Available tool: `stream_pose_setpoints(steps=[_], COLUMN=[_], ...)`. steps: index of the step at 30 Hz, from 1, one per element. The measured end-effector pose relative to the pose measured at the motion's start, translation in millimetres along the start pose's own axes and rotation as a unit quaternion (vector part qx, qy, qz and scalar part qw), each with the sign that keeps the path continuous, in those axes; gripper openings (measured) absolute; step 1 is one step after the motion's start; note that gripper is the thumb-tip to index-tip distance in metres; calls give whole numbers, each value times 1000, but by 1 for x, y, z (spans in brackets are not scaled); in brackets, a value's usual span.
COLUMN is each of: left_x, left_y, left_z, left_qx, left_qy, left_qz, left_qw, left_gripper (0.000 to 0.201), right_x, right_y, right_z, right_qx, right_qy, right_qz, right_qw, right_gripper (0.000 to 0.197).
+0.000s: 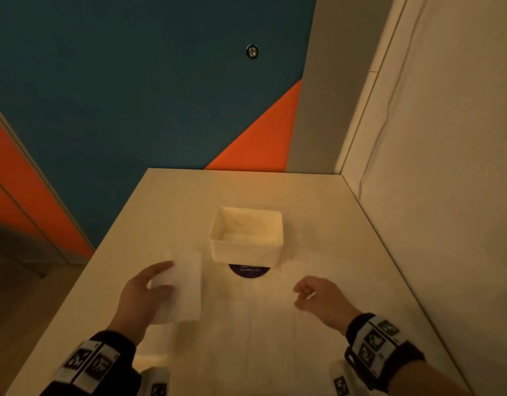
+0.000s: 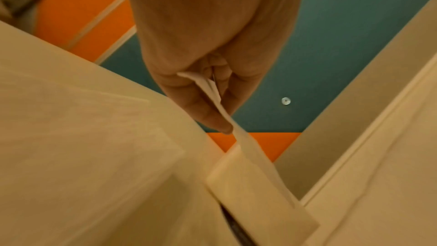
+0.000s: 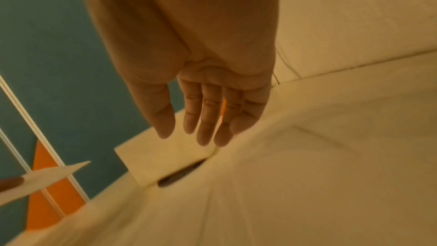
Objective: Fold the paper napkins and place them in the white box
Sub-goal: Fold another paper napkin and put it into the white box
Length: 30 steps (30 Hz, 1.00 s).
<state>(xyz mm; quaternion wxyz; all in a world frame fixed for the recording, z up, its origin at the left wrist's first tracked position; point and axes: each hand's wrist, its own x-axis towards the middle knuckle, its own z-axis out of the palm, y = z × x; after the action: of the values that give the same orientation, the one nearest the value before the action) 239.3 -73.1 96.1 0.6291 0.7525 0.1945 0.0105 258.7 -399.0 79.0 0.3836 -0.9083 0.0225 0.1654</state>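
White paper napkin [image 1: 186, 287] hangs pinched in your left hand [image 1: 145, 292], off the surface [image 1: 318, 212], left of the white box [image 1: 246, 237]. Your right hand [image 1: 322, 295], fingers loose, seems empty, near the wall edge.

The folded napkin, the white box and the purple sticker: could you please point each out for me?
folded napkin [image 1: 186, 290], head view, middle of its flat face.
white box [image 1: 245, 250], head view, near outer wall.
purple sticker [image 1: 249, 272], head view, part showing before the box.
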Motion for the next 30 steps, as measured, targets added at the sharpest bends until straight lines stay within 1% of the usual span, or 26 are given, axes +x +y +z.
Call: stream_pose_setpoints(steps=[3,6,11,16,19,23,27,30], left_x=[6,8,7,8,9,9,9,10], left_y=[-24,-39,-49,-51,-52,-51,-48,-47], left_z=[-11,-18,-24,-29,-32,-33,-34,-34], left_qx=[26,48,141,187,208,235,280,305], left_qy=[43,52,51,30,19,1,-13,-17], left_qz=[-41,-69,-51,-38,-37,-34,-26,-24], left_qw=[998,995,987,981,977,971,960,952], left_gripper=[37,39,39,37,39,42,44,43], right_x=[4,8,11,12,13,16,16,17], right_y=[15,22,19,20,21,19,12,9], right_z=[20,33,40,39,41,45,49,53], right_qx=[-50,-66,-80,-81,-80,-94,-164,-189], right_qy=[-45,-50,-42,-39,-35,-33,-42,-36], right_qz=[18,16,14,17,18,29,42,43], right_qw=[998,996,996,996,996,995,985,980], right_gripper=[20,27,26,24,25,35,44,51])
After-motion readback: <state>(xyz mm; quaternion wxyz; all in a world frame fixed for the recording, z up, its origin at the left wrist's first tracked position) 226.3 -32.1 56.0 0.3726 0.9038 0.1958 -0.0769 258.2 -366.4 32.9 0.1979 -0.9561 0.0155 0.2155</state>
